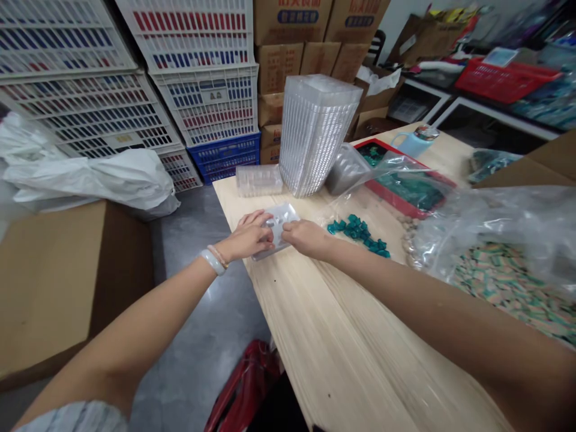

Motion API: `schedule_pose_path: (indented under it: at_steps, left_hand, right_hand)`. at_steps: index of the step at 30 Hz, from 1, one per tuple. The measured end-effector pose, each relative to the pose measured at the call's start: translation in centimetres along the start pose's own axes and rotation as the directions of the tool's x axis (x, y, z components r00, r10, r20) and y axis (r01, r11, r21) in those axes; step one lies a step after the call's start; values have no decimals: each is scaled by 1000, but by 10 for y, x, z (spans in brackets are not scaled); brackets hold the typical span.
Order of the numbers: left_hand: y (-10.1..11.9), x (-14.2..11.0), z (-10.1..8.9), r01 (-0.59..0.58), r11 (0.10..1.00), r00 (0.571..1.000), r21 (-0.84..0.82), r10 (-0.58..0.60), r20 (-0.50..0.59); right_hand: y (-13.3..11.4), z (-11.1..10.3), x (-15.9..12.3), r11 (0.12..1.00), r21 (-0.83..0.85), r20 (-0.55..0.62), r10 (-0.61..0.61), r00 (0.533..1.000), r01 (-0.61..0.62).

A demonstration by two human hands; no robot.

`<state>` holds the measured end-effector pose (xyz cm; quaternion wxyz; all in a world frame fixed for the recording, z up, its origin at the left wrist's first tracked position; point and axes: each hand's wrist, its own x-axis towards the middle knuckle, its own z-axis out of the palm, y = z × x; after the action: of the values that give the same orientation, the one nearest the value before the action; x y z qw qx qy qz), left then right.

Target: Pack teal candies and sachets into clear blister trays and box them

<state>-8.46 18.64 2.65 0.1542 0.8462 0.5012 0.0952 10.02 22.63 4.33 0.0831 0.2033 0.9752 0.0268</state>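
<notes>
A clear plastic tray (284, 211) lies near the table's left edge, between my two hands. My left hand (252, 236) rests over its left side with the fingers spread and touching it. My right hand (306, 237) is closed at the tray's right side, fingertips pinched together over it. What sits between those fingertips is too small to make out. To the right of my right hand lies a loose pile of teal wrapped pieces (357, 231). Just behind my hands stands a tall stack of clear plastic trays (306, 135), with a shorter stack of trays (258, 181) beside it.
Behind the teal pile, a red tray (405, 207) holds green pieces under plastic film. A light blue mug (414, 144) stands farther back. A plastic bag of striped pieces (508, 282) lies at the right. Crates (202, 102) and a cardboard box (49, 282) stand left of the table (342, 342).
</notes>
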Motion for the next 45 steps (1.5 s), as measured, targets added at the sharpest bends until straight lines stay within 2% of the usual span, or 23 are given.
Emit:
schedule_pose_path:
  at_steps: [3, 10, 17, 22, 24, 27, 30, 32, 34, 36, 38, 39, 41, 43, 45]
  left_hand:
    - [-2, -1, 1, -8, 1000, 1000, -4, 8, 0]
    - [-4, 0, 2, 2, 1000, 1000, -25, -2, -9]
    - [8, -3, 3, 19, 1000, 999, 13, -18, -32]
    - [20, -4, 11, 100, 995, 995, 16, -100, -20]
    - [26, -2, 5, 113, 994, 993, -9, -113, -18]
    - [40, -4, -19, 105, 992, 993, -65, -108, -44]
    - [49, -11, -45, 9, 987, 996, -160, -23, -86]
    - [44, -15, -49, -24, 980, 994, -199, 2, -112]
    - [30, -15, -38, 16, 984, 995, -177, -32, -91]
    - [13, -11, -19, 65, 991, 997, -114, -70, -41]
    - [-2, -4, -4, 74, 995, 997, -74, -75, -12]
    - [-7, -1, 0, 67, 995, 998, -68, -68, -6]
    - [-13, 4, 0, 53, 996, 999, -70, -52, 16]
    - [-14, 5, -4, 47, 997, 998, -66, -44, 40]
    - [-12, 4, -8, 46, 997, 998, -54, -44, 40]
  right_hand:
    - [0, -1, 1, 999, 33, -1, -17, 1000, 17]
    - [2, 2, -1, 985, 168, -24, 35, 999, -31]
    - [-1, -4, 3, 993, 112, 34, 21, 999, -25]
    - [-2, -3, 5, 995, 96, 62, 35, 997, -41]
    - [0, -8, 6, 994, 93, 43, 49, 998, -52]
    - [-2, -31, -2, 995, 79, -16, 66, 998, -64]
    - [-21, -51, -41, 991, 71, -82, 120, 989, -115]
    - [-46, -44, -88, 982, 92, -43, 169, 985, -165]
    - [-74, -21, -142, 984, 133, 81, 110, 991, -120]
    - [-94, 5, -186, 981, 146, 277, 82, 957, -127]
    - [-100, 18, -204, 971, 122, 352, 151, 924, -205]
    - [-96, 17, -199, 962, 122, 341, 191, 920, -245]
    - [-78, 5, -165, 946, 164, 229, 240, 943, -281]
    - [-52, -10, -111, 955, 203, 58, 208, 976, -215]
    - [-29, -17, -56, 970, 194, -60, 164, 985, -150]
